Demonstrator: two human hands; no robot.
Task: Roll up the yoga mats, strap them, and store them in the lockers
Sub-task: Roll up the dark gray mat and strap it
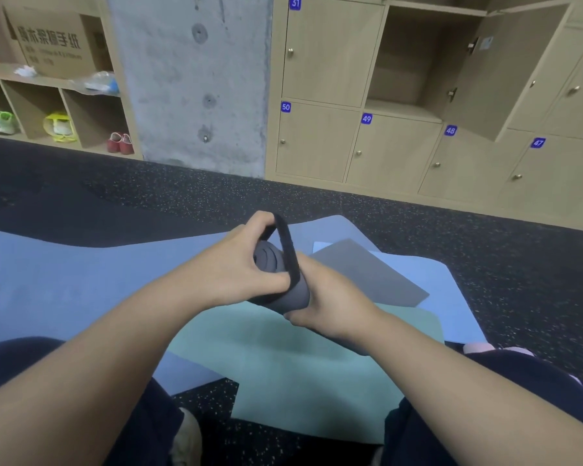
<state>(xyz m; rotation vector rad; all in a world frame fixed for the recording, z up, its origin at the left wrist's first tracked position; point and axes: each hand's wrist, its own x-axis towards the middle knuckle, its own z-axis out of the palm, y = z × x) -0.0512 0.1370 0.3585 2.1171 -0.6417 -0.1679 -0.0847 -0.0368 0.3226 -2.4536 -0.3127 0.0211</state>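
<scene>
Hands (246,264) stretch black strap (288,250) over rolled grey mat (290,294).

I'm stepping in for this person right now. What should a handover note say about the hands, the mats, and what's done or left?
Left hand: pinches the black strap, stretching its loop over the roll's end.
Right hand: grips the rolled dark grey mat.
Green mat, blue mats and a grey mat lie flat on the floor.
Done: one mat rolled.
Left: seat the strap, roll and strap the rest, store all; one locker stands open.
</scene>
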